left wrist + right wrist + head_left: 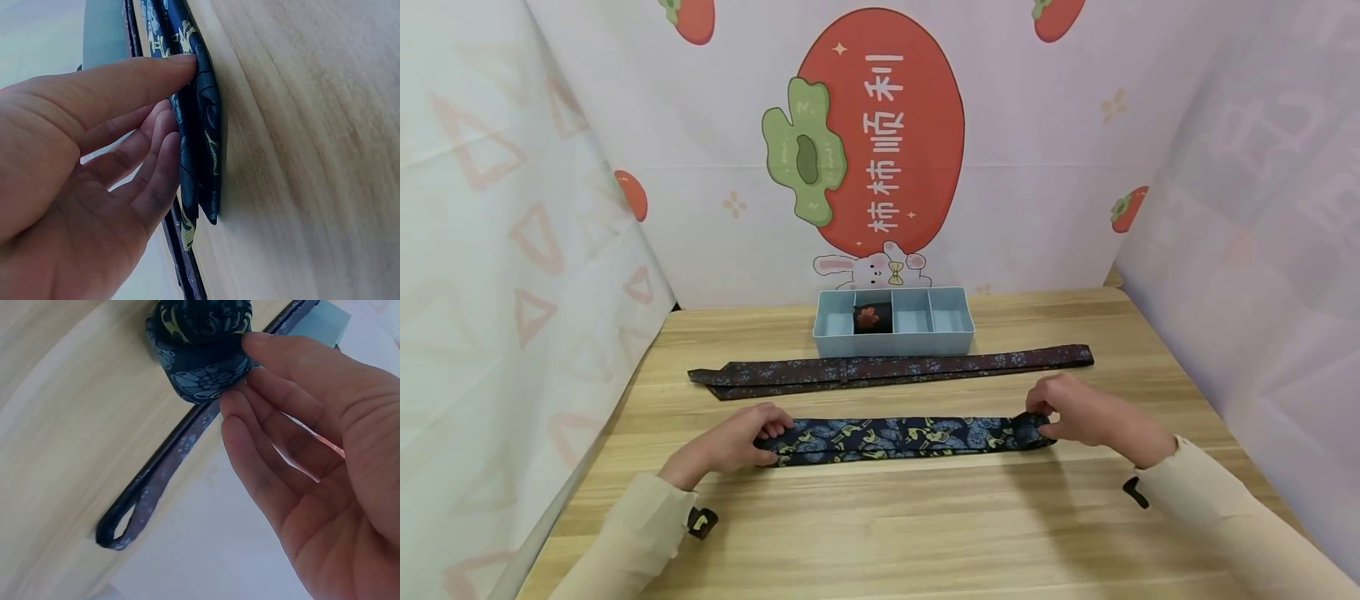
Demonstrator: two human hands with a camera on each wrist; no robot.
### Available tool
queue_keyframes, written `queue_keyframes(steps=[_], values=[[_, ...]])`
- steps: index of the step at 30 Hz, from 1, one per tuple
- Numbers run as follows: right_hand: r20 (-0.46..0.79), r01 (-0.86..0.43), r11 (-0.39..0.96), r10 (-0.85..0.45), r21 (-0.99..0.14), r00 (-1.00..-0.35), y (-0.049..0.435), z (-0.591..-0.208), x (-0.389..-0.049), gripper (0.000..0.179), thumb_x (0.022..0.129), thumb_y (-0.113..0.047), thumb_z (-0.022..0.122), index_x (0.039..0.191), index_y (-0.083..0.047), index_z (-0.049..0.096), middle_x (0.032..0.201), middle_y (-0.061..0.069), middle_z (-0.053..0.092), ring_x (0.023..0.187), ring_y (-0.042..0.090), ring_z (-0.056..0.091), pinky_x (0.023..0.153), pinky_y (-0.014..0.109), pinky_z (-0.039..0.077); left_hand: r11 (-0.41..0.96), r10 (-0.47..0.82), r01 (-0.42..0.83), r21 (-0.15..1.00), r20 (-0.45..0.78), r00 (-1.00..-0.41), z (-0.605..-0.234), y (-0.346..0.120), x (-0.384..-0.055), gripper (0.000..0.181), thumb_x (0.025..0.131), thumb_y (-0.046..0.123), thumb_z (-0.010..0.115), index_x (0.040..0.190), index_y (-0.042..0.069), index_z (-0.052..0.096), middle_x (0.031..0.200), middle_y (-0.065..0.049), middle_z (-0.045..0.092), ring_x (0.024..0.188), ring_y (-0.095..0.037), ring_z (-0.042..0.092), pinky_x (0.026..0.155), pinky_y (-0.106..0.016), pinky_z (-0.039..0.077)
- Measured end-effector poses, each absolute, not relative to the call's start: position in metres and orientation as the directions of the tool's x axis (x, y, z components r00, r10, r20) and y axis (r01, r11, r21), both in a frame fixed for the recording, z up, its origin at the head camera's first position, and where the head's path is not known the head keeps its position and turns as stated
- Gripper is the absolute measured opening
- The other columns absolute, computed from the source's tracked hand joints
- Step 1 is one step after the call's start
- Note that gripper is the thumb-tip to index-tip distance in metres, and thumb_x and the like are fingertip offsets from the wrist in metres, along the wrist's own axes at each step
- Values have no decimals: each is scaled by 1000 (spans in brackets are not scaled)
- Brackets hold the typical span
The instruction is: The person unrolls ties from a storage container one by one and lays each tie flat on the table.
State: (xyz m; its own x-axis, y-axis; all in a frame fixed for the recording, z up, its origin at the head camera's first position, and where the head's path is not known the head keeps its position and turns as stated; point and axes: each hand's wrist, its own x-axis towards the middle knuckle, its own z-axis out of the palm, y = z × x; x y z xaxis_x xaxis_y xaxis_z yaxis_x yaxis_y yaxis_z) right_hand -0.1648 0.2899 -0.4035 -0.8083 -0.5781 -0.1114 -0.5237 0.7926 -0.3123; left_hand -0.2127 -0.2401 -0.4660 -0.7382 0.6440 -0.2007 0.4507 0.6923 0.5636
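A navy necktie [917,437] with blue and yellow patterns lies folded lengthwise across the table. At its left end my left hand [741,437] holds the edges, thumb on the near side and fingers on the far side. The layered end of the tie [203,119] shows between thumb and fingers in the left wrist view. My right hand [1078,411] pinches the tie's right end, which is curled into a small roll [206,369]; the thumb sits at one side of it and the fingertips at the other.
Behind lies a second, dark maroon necktie [887,372], folded in a long strip. A pale blue box [895,344] with several compartments stands at the back, and a rolled black tie with a red motif [872,318] sits in one compartment. Patterned cloth [1037,167] hangs around the table.
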Motion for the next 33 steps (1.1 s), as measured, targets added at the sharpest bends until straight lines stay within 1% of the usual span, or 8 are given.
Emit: queue_keyframes(steps=[6, 11, 19, 22, 26, 27, 29, 33], values=[[-145, -487, 819, -545, -305, -826, 301, -412, -165, 16, 85, -3, 85, 95, -10, 74, 86, -5, 64, 75, 11, 52, 65, 27, 46, 697, 635, 442, 565, -198, -747, -466, -246, -212, 44, 90, 7, 83, 130, 2, 66, 116, -3, 65, 102, -14, 62, 90, -33, 57], [-132, -493, 812, -551, -313, -824, 301, -412, -167, 16, 85, -3, 84, 96, -9, 74, 83, -5, 62, 75, 11, 51, 65, 27, 45, 703, 628, 437, 560, -202, -751, -465, -250, -211, 44, 90, 7, 82, 130, 1, 66, 116, -4, 65, 103, -14, 62, 90, -33, 57], [-107, -542, 777, -598, -319, -794, 274, -405, -174, 19, 85, -4, 86, 101, -9, 77, 94, -1, 72, 81, 8, 62, 70, 30, 58, 709, 618, 422, 565, -209, -758, -465, -257, -208, 43, 90, 6, 82, 130, 1, 66, 115, -4, 64, 102, -13, 61, 89, -33, 57], [-106, -567, 753, -628, -334, -771, 261, -410, -177, 18, 86, -3, 85, 102, -8, 76, 93, 0, 70, 80, 8, 59, 68, 30, 55, 709, 614, 417, 568, -207, -762, -465, -260, -207, 42, 91, 7, 82, 129, 2, 66, 115, -4, 64, 101, -13, 60, 88, -33, 57], [-93, -603, 718, -666, -347, -740, 249, -419, -179, 17, 87, -1, 84, 101, -6, 76, 93, 4, 71, 80, 13, 63, 68, 29, 55, 699, 616, 412, 585, -198, -763, -465, -263, -206, 42, 91, 6, 82, 129, 1, 66, 115, -5, 65, 102, -14, 61, 89, -33, 57], [-90, -610, 714, -671, -344, -736, 247, -421, -180, 18, 86, -1, 84, 102, -6, 77, 95, 5, 72, 81, 14, 65, 69, 29, 56, 694, 620, 418, 587, -192, -761, -465, -263, -206, 42, 91, 6, 82, 129, 0, 65, 115, -6, 65, 101, -15, 61, 88, -33, 57], [-88, -615, 714, -674, -336, -734, 246, -423, -180, 19, 86, -1, 84, 102, -5, 77, 95, 6, 72, 82, 15, 67, 70, 29, 58, 689, 623, 419, 591, -187, -760, -465, -264, -206, 42, 90, 5, 82, 129, -1, 65, 115, -7, 65, 101, -16, 61, 88, -34, 57], [-91, -604, 730, -658, -319, -747, 250, -425, -180, 19, 85, -2, 85, 102, -6, 77, 95, 5, 72, 81, 14, 66, 70, 29, 58, 692, 618, 416, 590, -187, -763, -464, -266, -205, 42, 90, 6, 82, 128, -1, 65, 115, -6, 65, 100, -15, 61, 88, -33, 57]])
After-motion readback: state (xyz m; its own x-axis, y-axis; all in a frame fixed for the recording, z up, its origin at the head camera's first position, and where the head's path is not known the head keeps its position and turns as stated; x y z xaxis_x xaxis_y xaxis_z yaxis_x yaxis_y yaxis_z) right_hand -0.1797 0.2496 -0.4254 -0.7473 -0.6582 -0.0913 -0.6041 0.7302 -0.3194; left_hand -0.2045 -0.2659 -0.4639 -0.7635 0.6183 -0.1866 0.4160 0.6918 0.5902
